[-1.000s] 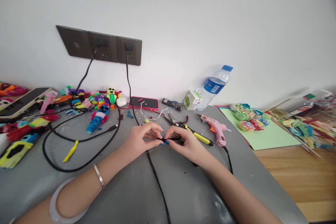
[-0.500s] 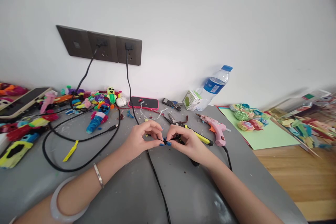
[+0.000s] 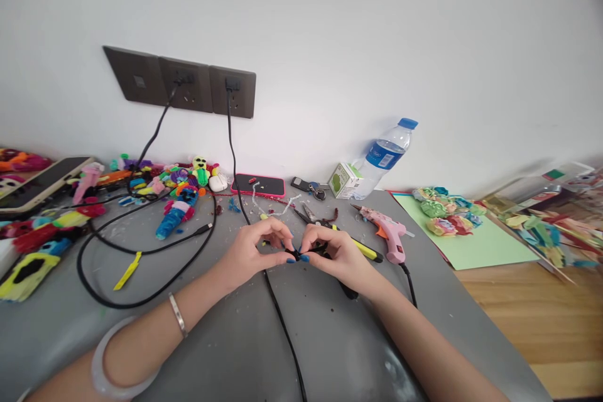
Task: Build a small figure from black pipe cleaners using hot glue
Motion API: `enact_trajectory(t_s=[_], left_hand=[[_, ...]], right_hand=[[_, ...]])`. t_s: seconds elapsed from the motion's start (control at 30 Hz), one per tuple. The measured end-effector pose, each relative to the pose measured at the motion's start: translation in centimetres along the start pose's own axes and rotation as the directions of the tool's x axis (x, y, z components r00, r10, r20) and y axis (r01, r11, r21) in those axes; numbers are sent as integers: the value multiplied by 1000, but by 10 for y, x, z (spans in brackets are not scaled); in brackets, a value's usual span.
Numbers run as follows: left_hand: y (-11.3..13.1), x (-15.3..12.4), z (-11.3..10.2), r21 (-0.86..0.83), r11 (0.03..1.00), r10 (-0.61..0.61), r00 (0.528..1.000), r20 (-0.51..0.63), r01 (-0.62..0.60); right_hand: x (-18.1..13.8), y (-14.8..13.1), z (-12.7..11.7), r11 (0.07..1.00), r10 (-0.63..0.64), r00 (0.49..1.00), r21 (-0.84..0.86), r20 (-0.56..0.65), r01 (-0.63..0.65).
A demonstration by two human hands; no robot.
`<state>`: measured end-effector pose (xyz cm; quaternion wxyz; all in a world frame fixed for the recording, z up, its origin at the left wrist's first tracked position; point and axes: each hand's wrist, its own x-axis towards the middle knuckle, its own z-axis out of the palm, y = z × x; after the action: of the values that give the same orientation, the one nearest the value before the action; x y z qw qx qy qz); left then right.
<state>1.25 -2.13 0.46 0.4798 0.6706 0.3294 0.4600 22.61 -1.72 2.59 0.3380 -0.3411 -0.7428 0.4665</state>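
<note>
Head view, only view

- Left hand and right hand meet over the middle of the grey counter, fingertips touching
- Grip, left: thumb and forefinger pinched on a small black piece. Grip, right: thumb and fingers closed on the other end of the same piece; the rest of it is hidden under the right fingers
- The piece is held just above the counter, near its centre, directly in front of the person. Material too small to tell, possibly fuzzy wire
- A black cable runs under the hands from the wall sockets toward the near edge
- Yellow-handled cutters lie just behind the right hand; pink glue gun beside them, lying on the counter, not held
- Far left: a cluster of coloured figures. Back: phone in a pink case, water bottle. Right: paper flowers on a green sheet

Progress, as judged: the black piece is mid-shaping, small and not joined to anything. Cutters and glue gun are set down, so cutting looks done and any gluing is left. Several figures look complete; this one is at an early stage
</note>
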Motion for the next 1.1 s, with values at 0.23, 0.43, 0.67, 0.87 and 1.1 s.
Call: enact_trajectory(t_s=[0.23, 0.43, 0.67, 0.87, 1.1], left_hand=[[-3, -2, 0, -6, 1000, -17, 1000, 23, 17], [-6, -1, -1, 28, 1000, -5, 1000, 27, 4], [-10, -2, -1, 27, 997, 75, 996, 39, -76], [-9, -1, -2, 2, 998, 65, 997, 46, -65], [-8, -1, -2, -27, 998, 66, 996, 54, -65]], right_hand=[[-1, -2, 1, 1000, 14, 1000, -6, -3, -14], [0, -4, 1, 999, -6, 1000, -33, -24, 5], [-1, -3, 0, 999, -7, 1000, -33, -20, 7], [0, -4, 0, 999, -15, 1000, -30, -14, 15], [0, -3, -1, 999, -36, 999, -36, -9, 36]])
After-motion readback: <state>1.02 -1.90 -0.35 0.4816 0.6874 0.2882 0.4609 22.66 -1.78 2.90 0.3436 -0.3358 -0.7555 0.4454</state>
